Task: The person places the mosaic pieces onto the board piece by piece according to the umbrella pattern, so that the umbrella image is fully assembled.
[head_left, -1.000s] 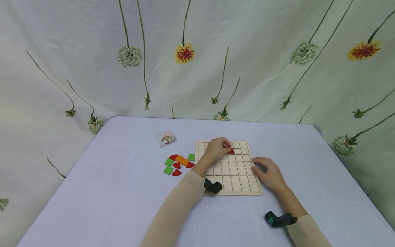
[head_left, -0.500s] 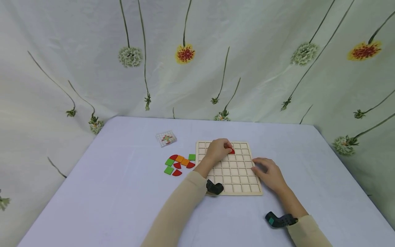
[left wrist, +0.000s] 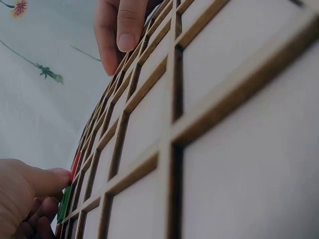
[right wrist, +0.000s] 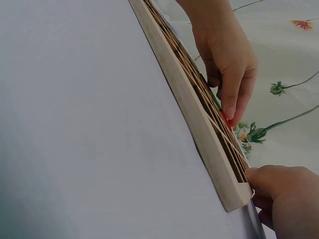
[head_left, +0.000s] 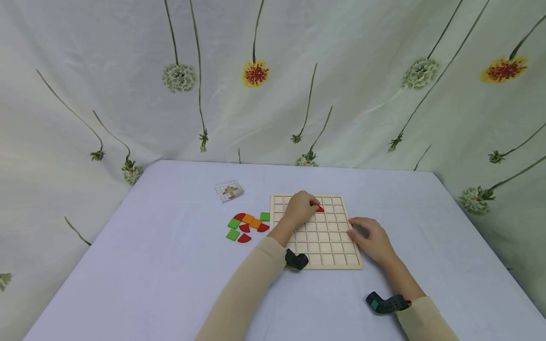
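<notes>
My left hand (head_left: 299, 207) reaches over the far part of a wooden grid board (head_left: 325, 247), thumb and fingertips on a red quarter-circle tile (head_left: 321, 209) in a far-row cell. In the left wrist view the thumb meets the red tile (left wrist: 75, 165), and beside it sits a green tile (left wrist: 64, 204) partly behind the curled fingers. A bit of red shows below the green one. My right hand (head_left: 373, 239) rests with loosely bent fingers and thumb against the board's right edge, near its corner in the right wrist view. The left hand hides several cells.
Loose tiles lie left of the board: green squares (head_left: 232, 235), orange squares (head_left: 255, 223) and red quarter-circles (head_left: 244, 238). Behind them is a pattern card (head_left: 229, 191) with a coloured figure on a grid. A flowered cloth (head_left: 358, 113) hangs beyond the white table (head_left: 170, 265).
My left hand has shifted very slightly left and toward me, and the red tile now shows a little farther from the fingers. The right hand and board stay put.
</notes>
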`<state>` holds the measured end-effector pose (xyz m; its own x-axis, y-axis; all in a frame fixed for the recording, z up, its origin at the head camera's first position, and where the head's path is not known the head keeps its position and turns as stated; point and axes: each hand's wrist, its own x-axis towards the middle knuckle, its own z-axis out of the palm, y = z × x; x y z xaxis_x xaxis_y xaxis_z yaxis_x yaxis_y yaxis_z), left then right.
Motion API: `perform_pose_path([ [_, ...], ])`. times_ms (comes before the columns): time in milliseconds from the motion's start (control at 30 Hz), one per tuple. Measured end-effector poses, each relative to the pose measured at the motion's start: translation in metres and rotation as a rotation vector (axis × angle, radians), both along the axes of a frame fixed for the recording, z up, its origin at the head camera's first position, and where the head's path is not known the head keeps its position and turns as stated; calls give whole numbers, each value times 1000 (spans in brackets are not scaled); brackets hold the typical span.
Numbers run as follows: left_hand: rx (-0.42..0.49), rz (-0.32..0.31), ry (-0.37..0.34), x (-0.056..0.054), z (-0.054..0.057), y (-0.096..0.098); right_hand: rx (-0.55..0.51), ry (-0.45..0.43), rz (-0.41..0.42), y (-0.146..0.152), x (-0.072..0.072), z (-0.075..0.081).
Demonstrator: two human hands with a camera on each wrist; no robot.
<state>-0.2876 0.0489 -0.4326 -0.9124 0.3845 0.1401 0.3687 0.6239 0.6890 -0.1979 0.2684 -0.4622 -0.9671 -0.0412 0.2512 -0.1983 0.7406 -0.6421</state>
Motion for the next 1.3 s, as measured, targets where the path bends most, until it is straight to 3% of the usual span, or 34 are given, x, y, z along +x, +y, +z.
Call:
perform_pose_path([
  [367,45,-26,-28,2,3,-10,-10,9,16,0,1,-2],
  [667,51,-44,11,5,11,-31,-12,10,17,1,3,0],
  [1300,-10,103,-52,4,14,-90,-19,4,23,2,4,-1],
])
